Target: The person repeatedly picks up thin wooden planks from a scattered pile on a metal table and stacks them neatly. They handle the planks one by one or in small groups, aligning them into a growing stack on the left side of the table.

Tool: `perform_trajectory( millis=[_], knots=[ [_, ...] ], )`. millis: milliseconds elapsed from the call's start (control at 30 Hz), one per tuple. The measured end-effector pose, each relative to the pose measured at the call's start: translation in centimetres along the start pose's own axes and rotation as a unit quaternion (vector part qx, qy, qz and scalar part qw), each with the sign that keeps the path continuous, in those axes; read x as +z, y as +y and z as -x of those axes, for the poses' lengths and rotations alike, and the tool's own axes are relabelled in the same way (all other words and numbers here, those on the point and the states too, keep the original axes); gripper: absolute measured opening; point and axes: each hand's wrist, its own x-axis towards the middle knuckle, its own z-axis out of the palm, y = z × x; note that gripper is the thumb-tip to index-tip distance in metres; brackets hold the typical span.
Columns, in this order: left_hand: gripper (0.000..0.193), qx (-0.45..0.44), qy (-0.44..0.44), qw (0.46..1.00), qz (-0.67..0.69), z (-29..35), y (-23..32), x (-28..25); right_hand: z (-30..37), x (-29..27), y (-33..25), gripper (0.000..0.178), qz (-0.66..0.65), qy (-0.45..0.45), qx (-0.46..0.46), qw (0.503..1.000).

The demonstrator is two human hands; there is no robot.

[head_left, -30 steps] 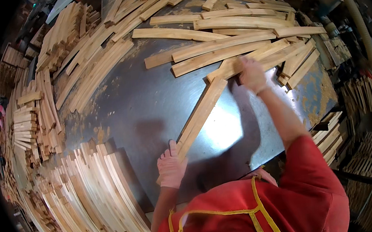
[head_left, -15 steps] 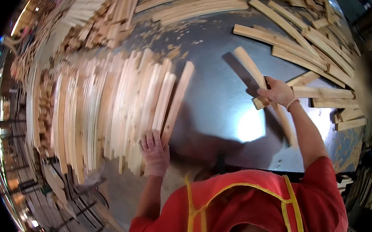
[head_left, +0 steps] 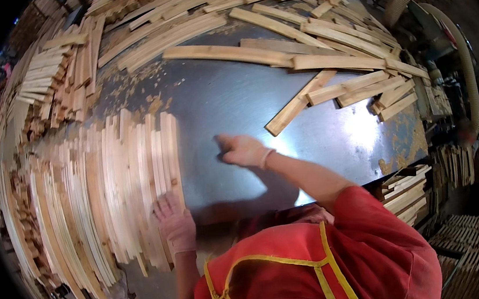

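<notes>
A long row of pale wooden strips (head_left: 121,191) stands side by side on the left of the dark metal table (head_left: 206,106). My left hand (head_left: 176,220), in a light work glove, lies over the near ends of the row's rightmost strips, fingers stretched out. Over the bare metal just right of the row is my gloved right hand (head_left: 244,150). Its fingers are slightly blurred and apart, with nothing in them. Beyond it, a loose wooden strip (head_left: 299,103) lies slanted on the table.
Loose wooden boards (head_left: 347,62) lie crosswise at the far right. More boards (head_left: 175,36) and wood chips (head_left: 153,103) cover the far side. Stacked strips (head_left: 407,193) sit below the table's right edge. A ribbed hose (head_left: 467,67) hangs at the right.
My right hand has let go of the wooden strip it held and moved left toward the row. The row's tilted rightmost strip now stands flush. The view has turned right.
</notes>
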Motion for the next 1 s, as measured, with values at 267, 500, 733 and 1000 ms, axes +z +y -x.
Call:
perform_trajectory(
  millis=[267, 500, 733, 1000],
  knots=[
    [0.086, 0.1, 0.039, 0.988, 0.11, -3.9, 9.5, -4.3, 2.8, -15.1, 9.2, 0.038, 0.567, -0.075, 0.034, 0.819],
    [0.081, 0.219, -0.072, 0.951, 0.206, -5.6, 20.9, -4.8, 2.2, -11.7, 6.9, 0.046, 0.336, 0.03, -0.198, 0.92],
    [0.073, 0.238, -0.011, 0.955, 0.179, -5.8, 20.6, -1.7, 0.5, -25.2, 15.8, 0.052, 0.424, -0.005, 0.1, 0.9],
    [0.048, -0.03, -0.129, 0.889, 0.439, 0.3, 9.6, -3.8, 3.9, -21.9, 6.7, 0.024, 0.395, 0.07, -0.035, 0.915]
  ],
)
